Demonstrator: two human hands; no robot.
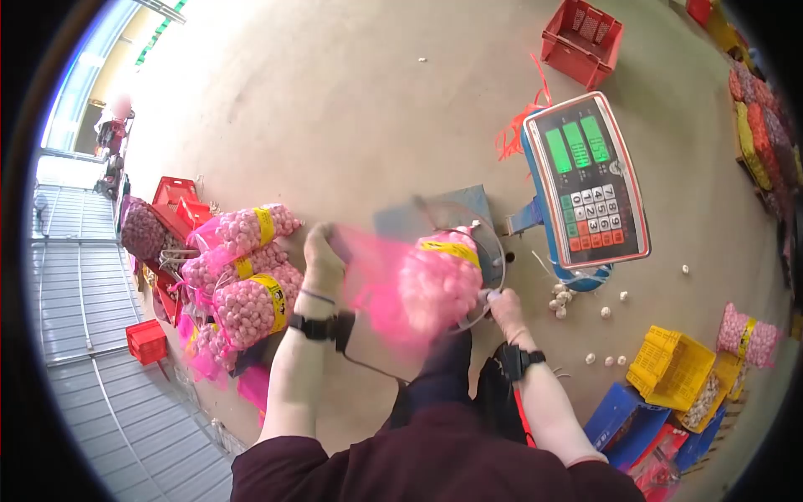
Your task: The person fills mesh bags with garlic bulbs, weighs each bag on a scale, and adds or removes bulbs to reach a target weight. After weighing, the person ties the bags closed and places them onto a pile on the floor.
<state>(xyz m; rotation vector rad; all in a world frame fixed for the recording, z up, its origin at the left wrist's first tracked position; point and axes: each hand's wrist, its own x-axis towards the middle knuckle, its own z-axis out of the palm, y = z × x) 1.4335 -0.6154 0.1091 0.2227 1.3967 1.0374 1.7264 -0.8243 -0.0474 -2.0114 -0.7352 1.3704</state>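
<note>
A pink mesh bag of garlic point(441, 284) with a yellow label band sits in front of me over the blue scale platform point(477, 205); its loose netting is smeared by motion. My left hand point(323, 258) is closed on the gathered netting at the bag's left end. On the other side, my right hand point(507, 311) is wrapped around the end of a thin metal hoop point(500, 251), which curves along the bag's right side. Beside the bag, the scale's display point(585, 180) shows lit green digits.
Filled pink garlic bags point(247, 309) are piled at left by red crates point(174, 192). A red crate point(581, 42) stands at the top, with red straps point(514, 134) below it. Loose garlic bulbs point(560, 299) lie at right near yellow point(669, 364) and blue crates point(623, 418). A person point(113, 130) is far left.
</note>
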